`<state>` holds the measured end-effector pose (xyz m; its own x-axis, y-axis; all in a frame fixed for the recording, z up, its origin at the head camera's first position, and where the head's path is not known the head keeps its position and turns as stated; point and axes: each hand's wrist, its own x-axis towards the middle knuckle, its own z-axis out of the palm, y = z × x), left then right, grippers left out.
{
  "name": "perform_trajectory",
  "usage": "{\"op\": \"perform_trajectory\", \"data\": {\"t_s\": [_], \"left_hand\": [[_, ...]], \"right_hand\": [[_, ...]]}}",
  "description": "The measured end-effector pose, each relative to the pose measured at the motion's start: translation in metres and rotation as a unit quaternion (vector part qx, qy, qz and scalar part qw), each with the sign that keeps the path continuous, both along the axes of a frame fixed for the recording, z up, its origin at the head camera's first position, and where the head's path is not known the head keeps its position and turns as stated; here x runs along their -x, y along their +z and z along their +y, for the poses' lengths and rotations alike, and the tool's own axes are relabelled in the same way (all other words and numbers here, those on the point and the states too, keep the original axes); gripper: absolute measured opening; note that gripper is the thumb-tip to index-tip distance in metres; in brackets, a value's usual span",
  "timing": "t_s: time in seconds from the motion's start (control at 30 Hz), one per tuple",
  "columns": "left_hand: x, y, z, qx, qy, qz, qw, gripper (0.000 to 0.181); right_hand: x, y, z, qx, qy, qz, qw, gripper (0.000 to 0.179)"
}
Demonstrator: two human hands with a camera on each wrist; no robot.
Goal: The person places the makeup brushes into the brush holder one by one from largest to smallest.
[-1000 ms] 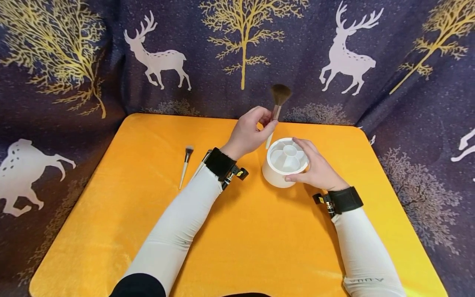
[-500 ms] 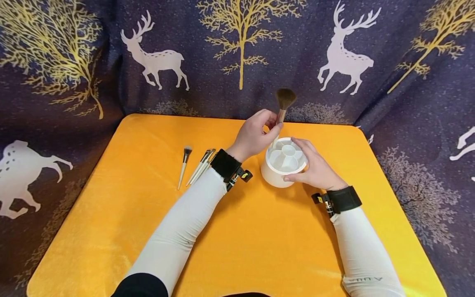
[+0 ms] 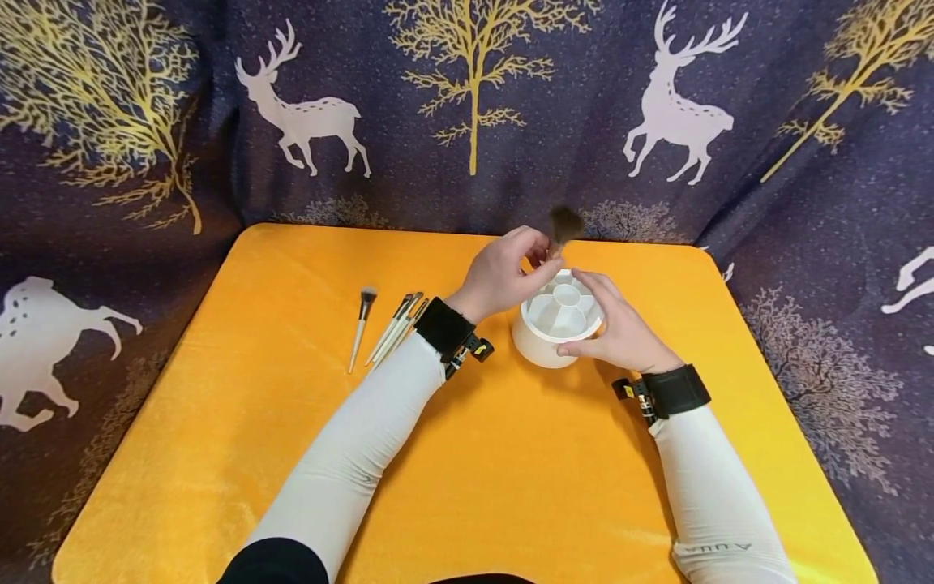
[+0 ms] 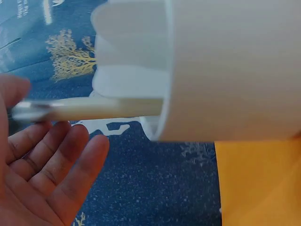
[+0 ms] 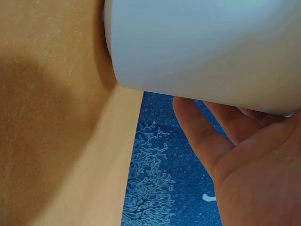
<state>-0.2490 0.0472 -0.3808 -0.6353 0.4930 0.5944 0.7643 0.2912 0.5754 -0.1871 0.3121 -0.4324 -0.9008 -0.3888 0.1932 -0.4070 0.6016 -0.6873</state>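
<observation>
My left hand (image 3: 503, 272) pinches a large fluffy makeup brush (image 3: 565, 225) by its upper part, bristles up. In the left wrist view the pale handle (image 4: 108, 109) reaches past the rim into the white round brush holder (image 3: 540, 347); its lower end is hidden inside. Divided compartments ring a small round one in the holder's middle. My right hand (image 3: 623, 328) grips the holder's right side, thumb in front and fingers behind. The right wrist view shows fingers (image 5: 197, 129) against the smooth wall.
Left of my left wrist lie several slim makeup brushes (image 3: 394, 331) side by side, partly covered by the wrist strap. Farther left, a single brush (image 3: 362, 324) lies apart. A yellow cloth (image 3: 511, 487) covers the table; a patterned dark curtain (image 3: 409, 97) hangs behind it.
My left hand has brought the large brush rightward over the holder, then lowered it so its handle went inside. My right hand stays on the holder. The slim brushes are less covered now.
</observation>
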Motion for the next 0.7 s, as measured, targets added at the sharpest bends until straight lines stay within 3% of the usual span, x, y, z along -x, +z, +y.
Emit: {"op": "perform_trajectory", "data": {"t_s": [0.2,0.7], "left_hand": [[0.000,-0.002,-0.006,0.007,0.011,-0.028,0.9995,0.035],[0.002,-0.003,-0.021,0.015,0.035,-0.058,0.9976,0.034]], "right_hand": [[0.000,0.000,0.001,-0.007,0.002,0.002,1.0000,0.124],[0.000,-0.001,0.000,0.000,-0.002,-0.006,1.0000,0.127]]}}
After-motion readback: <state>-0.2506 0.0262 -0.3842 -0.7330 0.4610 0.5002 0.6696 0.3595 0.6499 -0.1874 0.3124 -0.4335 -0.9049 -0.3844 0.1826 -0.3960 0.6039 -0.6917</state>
